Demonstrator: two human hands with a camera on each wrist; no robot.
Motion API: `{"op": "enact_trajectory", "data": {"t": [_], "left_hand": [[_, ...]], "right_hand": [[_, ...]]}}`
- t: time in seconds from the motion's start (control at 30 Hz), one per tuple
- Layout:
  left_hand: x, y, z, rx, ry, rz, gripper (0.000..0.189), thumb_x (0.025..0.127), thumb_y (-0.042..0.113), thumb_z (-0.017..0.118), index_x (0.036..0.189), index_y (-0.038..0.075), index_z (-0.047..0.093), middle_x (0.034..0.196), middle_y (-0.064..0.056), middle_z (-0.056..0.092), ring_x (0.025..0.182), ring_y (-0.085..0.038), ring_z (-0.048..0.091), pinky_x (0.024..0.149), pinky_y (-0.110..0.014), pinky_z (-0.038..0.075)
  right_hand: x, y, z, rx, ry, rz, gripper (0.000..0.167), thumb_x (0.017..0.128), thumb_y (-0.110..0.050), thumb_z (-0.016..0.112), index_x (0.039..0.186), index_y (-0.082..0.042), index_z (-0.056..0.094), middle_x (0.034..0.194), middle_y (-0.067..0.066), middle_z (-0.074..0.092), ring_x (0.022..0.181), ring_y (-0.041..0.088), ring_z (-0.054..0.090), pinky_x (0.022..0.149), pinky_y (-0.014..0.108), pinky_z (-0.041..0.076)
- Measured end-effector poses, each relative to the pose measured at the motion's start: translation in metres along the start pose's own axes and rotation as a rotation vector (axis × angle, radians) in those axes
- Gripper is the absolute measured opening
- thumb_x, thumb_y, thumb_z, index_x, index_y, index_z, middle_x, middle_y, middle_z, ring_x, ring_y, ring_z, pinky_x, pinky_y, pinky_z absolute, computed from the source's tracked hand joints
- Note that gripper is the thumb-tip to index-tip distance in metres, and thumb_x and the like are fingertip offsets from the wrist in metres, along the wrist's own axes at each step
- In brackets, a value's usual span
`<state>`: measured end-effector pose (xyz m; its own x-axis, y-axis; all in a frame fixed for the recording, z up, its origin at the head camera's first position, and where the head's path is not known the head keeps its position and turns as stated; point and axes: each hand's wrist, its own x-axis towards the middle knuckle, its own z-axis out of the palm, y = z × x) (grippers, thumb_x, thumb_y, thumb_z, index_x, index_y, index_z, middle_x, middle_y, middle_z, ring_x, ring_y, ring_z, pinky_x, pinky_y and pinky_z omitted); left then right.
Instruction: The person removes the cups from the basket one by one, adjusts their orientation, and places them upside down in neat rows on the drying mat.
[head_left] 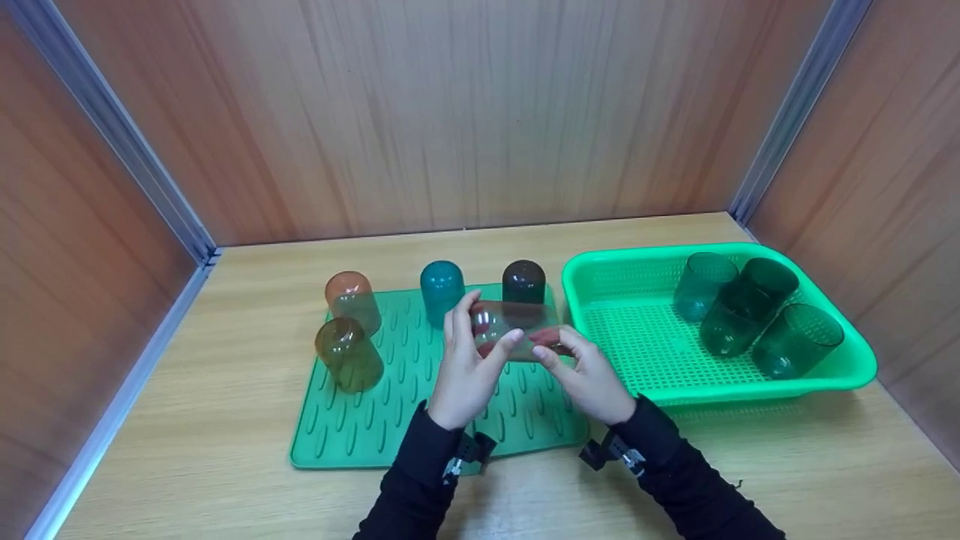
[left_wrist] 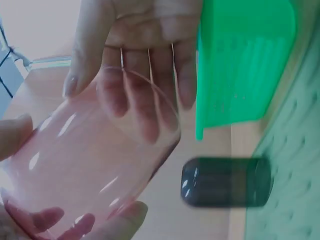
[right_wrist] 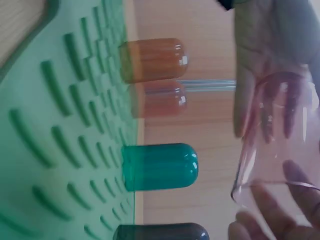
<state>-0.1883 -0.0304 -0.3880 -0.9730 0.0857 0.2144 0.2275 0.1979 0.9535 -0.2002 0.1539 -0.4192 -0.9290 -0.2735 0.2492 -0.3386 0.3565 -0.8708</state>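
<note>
A pink tumbler (head_left: 499,319) lies sideways above the green mat (head_left: 337,446). The left hand (head_left: 465,375) and right hand (head_left: 598,381) share the grip, fingers and thumbs part-closed about it. Four tumblers, orange (head_left: 348,294), amber (head_left: 354,364), blue (head_left: 442,289) and dark (head_left: 523,281), stand mouth down on the mat, apparently done; several green-tinted tumblers (head_left: 799,341) in the basket (head_left: 626,352) appear left to place.

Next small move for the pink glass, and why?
Probably tip the pink glass mouth-down over the green mat: the left hand and right hand hold it sideways, while the blue glass and dark glass stand on the mat upside down.
</note>
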Motion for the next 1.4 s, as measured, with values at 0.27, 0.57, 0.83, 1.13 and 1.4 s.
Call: {"op": "enact_trajectory", "data": {"t": [0.27, 0.57, 0.83, 1.13, 1.4], "left_hand": [[0.006, -0.002, -0.022, 0.35, 0.046, 0.061, 0.082, 0.088, 0.034, 0.074, 0.15, 0.004, 0.029, 0.139, -0.018, 0.041, 0.118, -0.03, 0.053, 0.096, -0.046, 0.052], [0.026, -0.019, -0.036, 0.58, 0.041, 0.082, 0.077, 0.083, 0.025, 0.079, 0.146, 0.003, 0.039, 0.135, -0.022, 0.043, 0.115, -0.035, 0.054, 0.095, -0.048, 0.051], [0.039, -0.043, -0.039, 0.692, 0.001, 0.025, 0.082, 0.08, 0.022, 0.082, 0.145, -0.001, 0.039, 0.137, -0.024, 0.046, 0.12, -0.037, 0.053, 0.099, -0.048, 0.048], [0.048, -0.054, -0.043, 0.732, -0.005, -0.036, 0.076, 0.08, 0.017, 0.081, 0.144, 0.002, 0.043, 0.136, -0.024, 0.047, 0.122, -0.039, 0.052, 0.1, -0.051, 0.047], [0.05, -0.06, -0.043, 0.748, -0.013, -0.066, 0.079, 0.079, 0.02, 0.082, 0.145, 0.003, 0.042, 0.137, -0.023, 0.047, 0.123, -0.039, 0.052, 0.1, -0.051, 0.047]], "right_hand": [[-0.016, 0.01, 0.009, -0.524, -0.11, -0.203, 0.035, 0.094, -0.029, 0.066, 0.12, -0.007, 0.063, 0.144, 0.02, 0.048, 0.142, 0.043, 0.033, 0.111, 0.06, 0.033], [-0.023, 0.032, 0.01, -0.596, -0.372, -0.077, 0.058, 0.096, -0.037, 0.061, 0.144, -0.008, 0.046, 0.158, 0.023, 0.028, 0.148, 0.049, 0.009, 0.113, 0.065, 0.023], [-0.022, 0.04, 0.004, -0.565, -0.632, 0.108, 0.069, 0.097, -0.044, 0.057, 0.155, -0.018, 0.03, 0.164, 0.019, 0.01, 0.149, 0.046, -0.001, 0.116, 0.064, 0.017], [-0.024, 0.041, 0.004, -0.643, -0.719, 0.135, 0.07, 0.097, -0.052, 0.052, 0.156, -0.026, 0.026, 0.166, 0.012, 0.004, 0.152, 0.039, 0.002, 0.118, 0.059, 0.018], [-0.026, 0.039, 0.003, -0.678, -0.728, 0.086, 0.069, 0.098, -0.052, 0.049, 0.156, -0.024, 0.025, 0.165, 0.014, 0.006, 0.151, 0.041, 0.004, 0.117, 0.059, 0.02]]}}
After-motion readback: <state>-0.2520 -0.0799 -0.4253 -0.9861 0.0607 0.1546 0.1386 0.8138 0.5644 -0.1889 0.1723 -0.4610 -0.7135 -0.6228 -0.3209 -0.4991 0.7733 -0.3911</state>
